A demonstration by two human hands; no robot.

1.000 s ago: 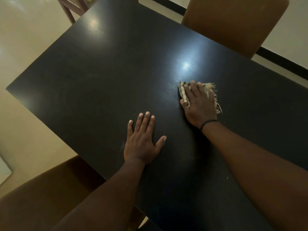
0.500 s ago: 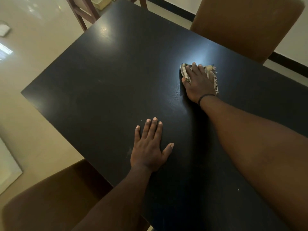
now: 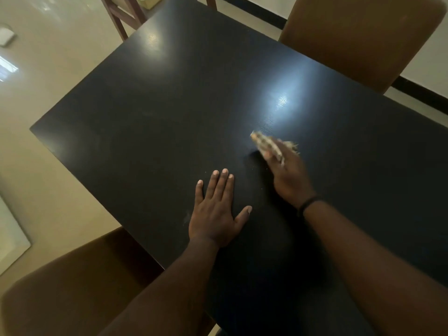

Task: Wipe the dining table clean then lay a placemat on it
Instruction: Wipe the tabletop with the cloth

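The dark dining table (image 3: 169, 105) fills most of the view, with a bright glare patch near its middle. My left hand (image 3: 215, 209) lies flat on it near the front edge, fingers straight and spread. My right hand (image 3: 288, 178) is blurred by motion; it presses a small pale, frayed cloth (image 3: 264, 141) against the tabletop with outstretched fingers, and part of the cloth lies over the fingers. A dark band circles that wrist. A few pale specks lie on the table beside the right hand. No placemat is in view.
A brown padded chair (image 3: 358, 37) stands at the table's far side. Another brown chair (image 3: 60, 287) sits at the near left corner. A wooden chair frame (image 3: 121, 13) stands beyond the far left end, on pale glossy floor.
My right hand has dragged the cloth back toward me and slightly left across the table. The left hand has stayed flat in place. The view has shifted a little.
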